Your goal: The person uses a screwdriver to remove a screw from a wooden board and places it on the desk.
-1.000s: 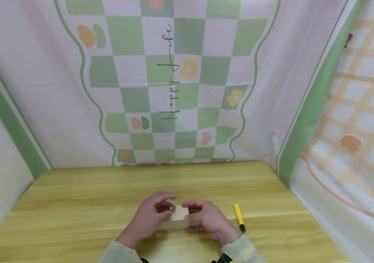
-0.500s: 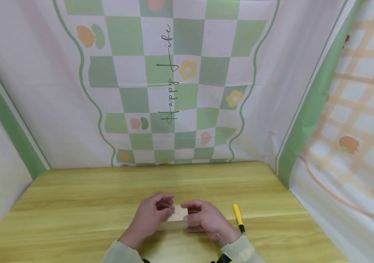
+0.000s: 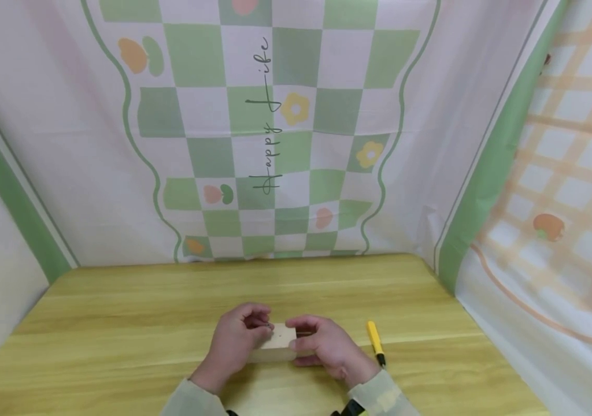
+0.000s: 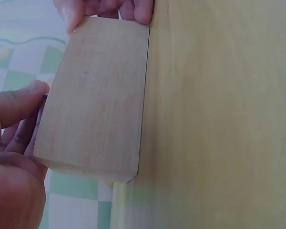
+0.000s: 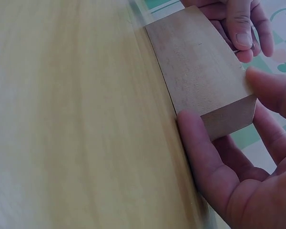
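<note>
A pale wooden block (image 3: pixel 279 337) stands on the table between both hands. My right hand (image 3: pixel 327 348) grips its right end, thumb and fingers on different sides; in the right wrist view a fingertip (image 5: pixel 190 119) presses near the lower corner. At the block's upper left, my left hand (image 3: pixel 237 340) pinches a small metal screw (image 5: pixel 252 46) between thumb and finger. Its shaft points at the block's top face, and fingers cover most of it. The left wrist view shows just a sliver of the screw (image 4: pixel 45 95) beside the block.
A screwdriver with a yellow handle (image 3: pixel 374 333) and black end lies right of my right hand on the wood-grain table (image 3: pixel 171 300). Behind the table hangs a green-checked cloth (image 3: pixel 275 144), with an orange-checked one (image 3: pixel 561 190) at the right.
My left fingers have turned slightly around the screw, whose end showed one second ago and is now mostly covered. The right hand and block stay in place.
</note>
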`<state>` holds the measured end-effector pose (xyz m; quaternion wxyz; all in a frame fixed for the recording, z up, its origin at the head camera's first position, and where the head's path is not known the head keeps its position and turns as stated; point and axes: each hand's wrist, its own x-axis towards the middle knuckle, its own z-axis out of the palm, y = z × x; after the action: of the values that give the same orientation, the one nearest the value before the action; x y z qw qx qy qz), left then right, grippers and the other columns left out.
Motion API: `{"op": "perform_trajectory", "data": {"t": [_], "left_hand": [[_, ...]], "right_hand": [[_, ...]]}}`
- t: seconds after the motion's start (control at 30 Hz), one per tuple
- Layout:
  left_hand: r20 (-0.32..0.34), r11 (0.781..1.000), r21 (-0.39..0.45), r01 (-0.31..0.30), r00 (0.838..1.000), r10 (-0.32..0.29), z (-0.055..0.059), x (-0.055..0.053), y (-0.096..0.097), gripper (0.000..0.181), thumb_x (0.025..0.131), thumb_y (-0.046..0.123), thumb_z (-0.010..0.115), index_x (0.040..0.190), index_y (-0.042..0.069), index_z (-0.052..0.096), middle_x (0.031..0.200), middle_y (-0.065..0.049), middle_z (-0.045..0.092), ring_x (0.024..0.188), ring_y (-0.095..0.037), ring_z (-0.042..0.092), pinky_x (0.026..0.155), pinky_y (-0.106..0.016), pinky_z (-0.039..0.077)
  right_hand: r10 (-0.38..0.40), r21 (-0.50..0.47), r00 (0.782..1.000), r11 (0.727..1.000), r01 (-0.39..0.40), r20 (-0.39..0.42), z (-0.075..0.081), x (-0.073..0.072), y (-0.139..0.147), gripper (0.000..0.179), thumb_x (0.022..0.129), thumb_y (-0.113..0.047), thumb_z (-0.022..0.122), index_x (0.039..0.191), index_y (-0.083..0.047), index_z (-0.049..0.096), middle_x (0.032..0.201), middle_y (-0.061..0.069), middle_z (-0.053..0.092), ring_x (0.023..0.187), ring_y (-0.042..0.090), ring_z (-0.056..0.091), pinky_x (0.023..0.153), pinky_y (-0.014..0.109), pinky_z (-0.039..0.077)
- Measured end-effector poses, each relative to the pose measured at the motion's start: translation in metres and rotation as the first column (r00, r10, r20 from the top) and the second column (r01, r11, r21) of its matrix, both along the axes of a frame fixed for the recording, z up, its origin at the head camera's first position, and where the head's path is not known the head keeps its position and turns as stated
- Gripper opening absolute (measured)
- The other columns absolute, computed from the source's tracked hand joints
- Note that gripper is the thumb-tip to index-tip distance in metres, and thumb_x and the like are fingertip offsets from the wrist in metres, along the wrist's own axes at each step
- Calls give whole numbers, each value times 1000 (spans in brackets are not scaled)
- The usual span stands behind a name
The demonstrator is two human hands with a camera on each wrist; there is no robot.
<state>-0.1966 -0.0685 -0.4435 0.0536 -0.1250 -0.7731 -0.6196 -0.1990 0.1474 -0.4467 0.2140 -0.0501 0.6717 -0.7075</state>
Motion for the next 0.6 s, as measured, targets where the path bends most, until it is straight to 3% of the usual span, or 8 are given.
{"op": "perform_trajectory", "data": {"t": [0.6], "left_hand": [[-57, 997, -39, -64, 996, 62, -1, 2, 3, 32, 72, -3, 83, 98, 12, 72, 84, 1, 63, 80, -17, 64, 72, -28, 56]], "right_hand": [[41, 16, 999, 999, -41, 4, 2, 1, 1, 46, 89, 3, 70, 133, 3, 58, 126, 18, 59, 102, 34, 63, 79, 47, 58]]}}
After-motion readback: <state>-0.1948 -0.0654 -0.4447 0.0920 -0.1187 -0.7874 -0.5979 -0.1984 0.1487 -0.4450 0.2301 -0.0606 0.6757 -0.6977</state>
